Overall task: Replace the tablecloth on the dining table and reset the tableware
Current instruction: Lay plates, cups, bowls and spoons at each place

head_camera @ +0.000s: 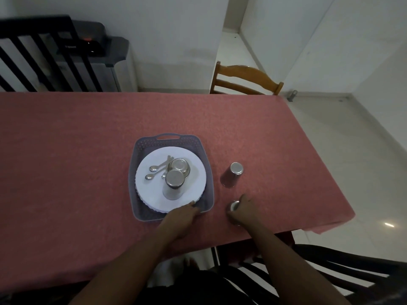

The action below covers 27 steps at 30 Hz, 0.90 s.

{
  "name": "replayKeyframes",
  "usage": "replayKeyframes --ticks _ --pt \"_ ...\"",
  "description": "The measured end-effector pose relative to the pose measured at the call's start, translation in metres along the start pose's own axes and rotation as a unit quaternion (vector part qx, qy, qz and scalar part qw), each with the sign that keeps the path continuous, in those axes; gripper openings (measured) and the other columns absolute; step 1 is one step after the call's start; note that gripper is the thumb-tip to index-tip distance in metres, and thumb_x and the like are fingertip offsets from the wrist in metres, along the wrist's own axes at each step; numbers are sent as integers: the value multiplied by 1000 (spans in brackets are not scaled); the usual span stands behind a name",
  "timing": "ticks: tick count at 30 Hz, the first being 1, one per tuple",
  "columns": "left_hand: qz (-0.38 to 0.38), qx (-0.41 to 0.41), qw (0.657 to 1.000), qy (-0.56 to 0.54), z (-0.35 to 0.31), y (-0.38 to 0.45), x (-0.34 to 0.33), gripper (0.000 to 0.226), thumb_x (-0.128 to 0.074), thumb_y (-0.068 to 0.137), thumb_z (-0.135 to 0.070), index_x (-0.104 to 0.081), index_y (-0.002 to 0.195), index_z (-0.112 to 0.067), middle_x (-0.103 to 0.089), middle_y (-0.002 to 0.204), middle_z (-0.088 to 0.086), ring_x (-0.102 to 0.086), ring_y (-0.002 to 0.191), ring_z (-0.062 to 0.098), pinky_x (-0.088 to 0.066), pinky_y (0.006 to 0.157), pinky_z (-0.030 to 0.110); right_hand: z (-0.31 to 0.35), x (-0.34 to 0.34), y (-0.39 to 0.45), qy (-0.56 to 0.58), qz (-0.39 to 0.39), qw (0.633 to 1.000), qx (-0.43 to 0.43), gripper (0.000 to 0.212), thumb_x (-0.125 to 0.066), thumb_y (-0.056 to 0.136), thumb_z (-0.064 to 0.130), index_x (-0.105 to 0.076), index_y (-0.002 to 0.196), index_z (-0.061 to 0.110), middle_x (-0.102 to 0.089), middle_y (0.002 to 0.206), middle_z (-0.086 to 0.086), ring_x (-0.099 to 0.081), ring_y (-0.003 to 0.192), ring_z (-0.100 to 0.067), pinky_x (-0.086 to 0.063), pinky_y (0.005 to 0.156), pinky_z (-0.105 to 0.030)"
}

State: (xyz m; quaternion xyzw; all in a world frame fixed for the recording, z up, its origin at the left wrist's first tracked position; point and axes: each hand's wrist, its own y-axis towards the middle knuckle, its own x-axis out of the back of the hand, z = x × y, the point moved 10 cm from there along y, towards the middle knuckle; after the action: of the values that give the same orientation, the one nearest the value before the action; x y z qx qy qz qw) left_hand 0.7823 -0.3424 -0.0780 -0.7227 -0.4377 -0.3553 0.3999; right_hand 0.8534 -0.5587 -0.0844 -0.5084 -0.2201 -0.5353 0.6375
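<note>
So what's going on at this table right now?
A person is setting out tableware on a pink tablecloth. The right hand grips an upturned steel cup; the left hand touches the plates in the grey tray. Another cup stands on the cloth, and spoons, a bowl and a cup remain on the plates.

Wooden chair (246, 81) at table's far edge; black chair (330, 274) at near right corner; black slatted chair back (39, 60) and grey appliance (105, 56) beyond far left edge.
</note>
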Motion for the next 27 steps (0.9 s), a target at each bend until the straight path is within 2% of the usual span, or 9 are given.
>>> replayKeyframes --ticks 5,8,10,13,17,19,22,24,27 --pt "13 6 1000 -12 2 1 -1 34 -44 96 -12 -58 128 -15 -51 142 11 -56 122 28 -46 98 40 -6 -7 -1 -29 37 999 -5 77 -72 78 44 -38 137 7 -49 131 -16 -54 121 -36 -48 99 -39" --pt "21 4 1000 -22 4 4 0 27 -45 95 -12 -60 117 -14 -55 134 9 -60 111 28 -48 89 37 -4 -2 2 -37 85 995 -36 69 -78 78 32 -41 132 9 -50 127 -13 -55 115 -30 -45 86 -32" --pt "17 0 1000 -23 4 6 2 23 -45 96 -12 -61 113 -12 -57 128 9 -61 104 27 -44 81 34 1 12 5 -15 99 993 -56 79 -82 77 30 -38 139 8 -48 137 -13 -52 119 -30 -46 89 -34" --pt "22 0 1000 -22 5 7 -2 26 -46 95 -12 -61 116 -11 -56 128 11 -61 106 28 -48 85 37 30 53 8 82 14 996 -16 90 -84 78 27 -33 148 5 -41 146 -4 -39 137 -28 -36 115 -43" --pt "19 -4 1000 -23 4 7 -4 32 -46 94 -10 -60 122 -11 -56 131 11 -61 110 29 -47 88 36 65 94 28 200 -102 974 43 113 -92 68 34 -24 155 11 -34 156 -14 -39 140 -31 -36 112 -44" --pt "17 -2 1000 -26 4 7 -4 31 -45 94 -10 -60 121 -11 -56 131 11 -60 109 29 -48 89 37 73 91 40 186 -96 976 56 103 -90 70 36 -32 152 14 -41 150 -16 -45 134 -31 -42 108 -43" --pt "8 -4 1000 -26 3 6 -3 31 -45 95 -11 -61 122 -10 -56 131 12 -60 112 29 -48 92 39 78 82 44 166 -79 979 88 71 -86 76 25 -51 135 10 -62 120 -8 -61 111 -26 -49 83 -29" --pt "11 -7 999 -30 3 7 -4 30 -46 96 -11 -61 122 -10 -56 129 11 -60 111 28 -48 89 37 78 80 39 155 -84 978 111 51 -83 78 15 -58 122 8 -63 100 1 -62 91 -18 -51 74 -27" --pt "13 -12 999 -40 5 8 -5 27 -47 95 -14 -62 118 -13 -58 123 8 -61 106 26 -48 86 35 68 77 28 158 -94 977 112 46 -82 74 16 -61 115 13 -64 96 4 -58 82 -10 -44 65 -17"
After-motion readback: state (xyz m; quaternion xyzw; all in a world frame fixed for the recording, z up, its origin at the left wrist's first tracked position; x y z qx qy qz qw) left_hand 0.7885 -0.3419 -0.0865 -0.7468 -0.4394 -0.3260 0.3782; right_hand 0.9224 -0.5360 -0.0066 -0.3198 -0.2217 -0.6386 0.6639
